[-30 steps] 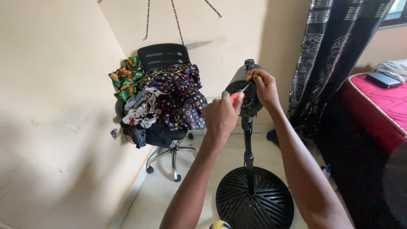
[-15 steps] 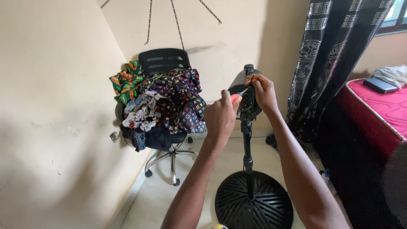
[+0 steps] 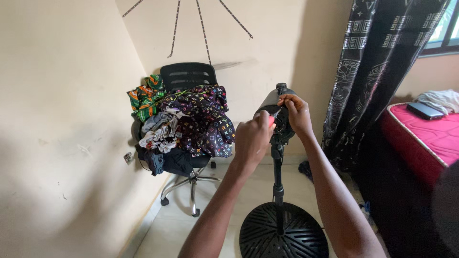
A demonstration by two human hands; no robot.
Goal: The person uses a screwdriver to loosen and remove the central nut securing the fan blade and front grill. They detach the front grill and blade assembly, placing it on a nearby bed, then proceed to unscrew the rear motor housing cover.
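Forearms come up from bottom edge, both hands raised to a stand fan's motor housing (image 3: pixel 277 112). Round black base (image 3: pixel 283 232) sits on the floor nearest, pole (image 3: pixel 277 169) rising from it to the housing. Left hand (image 3: pixel 252 138) is fisted tight round a screwdriver (image 3: pixel 272 118) w/ red-orange handle, thin tip aimed at the housing's face. Right hand (image 3: pixel 297 112) curls over the housing's top right edge, fingers pressed on it, steadying.

Progress, judging by looks: no grille or blades on the fan, just bare motor unit, so it's stripped down or not yet built up; screw work at the housing is under way, not finished.

Hard to see: the screw itself, tip contact, most of the handle — hidden by hands.

Farther back: office chair (image 3: pixel 187 76) heaped w/ clothes (image 3: pixel 191 124), patterned curtain (image 3: pixel 368 71), pink mattress (image 3: pixel 430 131) at right.
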